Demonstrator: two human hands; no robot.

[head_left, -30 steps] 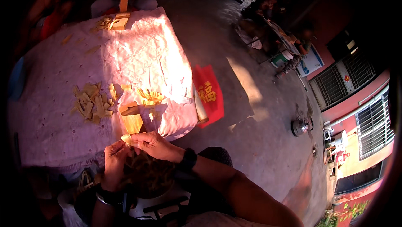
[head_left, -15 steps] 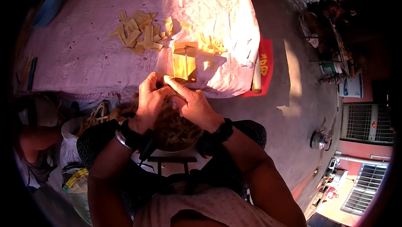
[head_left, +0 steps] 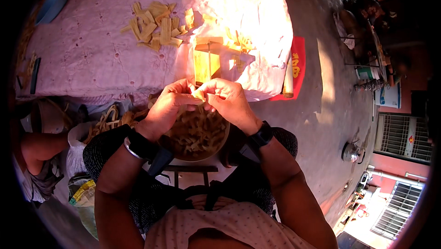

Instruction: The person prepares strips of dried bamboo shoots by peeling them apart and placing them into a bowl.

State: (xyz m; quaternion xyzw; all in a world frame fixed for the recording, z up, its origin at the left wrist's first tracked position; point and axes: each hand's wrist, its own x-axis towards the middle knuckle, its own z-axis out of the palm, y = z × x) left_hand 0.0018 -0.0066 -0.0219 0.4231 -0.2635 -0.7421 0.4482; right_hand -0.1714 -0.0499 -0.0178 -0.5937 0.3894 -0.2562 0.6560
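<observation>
Both hands meet at the table's near edge, fingertips pinched on one small pale-yellow strip (head_left: 199, 94). My left hand (head_left: 171, 105) grips it from the left, my right hand (head_left: 233, 105) from the right; the fingers cover much of it. Just beyond them, a yellowish wooden block (head_left: 201, 66) with a thin upright bar or blade along it sits on the pink cloth. A loose pile of flat pale strips (head_left: 156, 27) lies farther back to the left. Below my hands, a round basin (head_left: 196, 160) holds many small curled pieces.
The quilted pink cloth (head_left: 92, 65) covers the table, brightly sunlit at right. A light roll (head_left: 288, 81) lies by its right edge, beside a red sheet (head_left: 299, 63). A blue basin (head_left: 53, 2) is far left. Another person's leg (head_left: 43, 148) and long strips (head_left: 110, 122) are at left.
My right hand has turned and risen, its fingers now pinching opposite the left. The strip has come away from the block's near edge and is held between both hands, uncovering the basin.
</observation>
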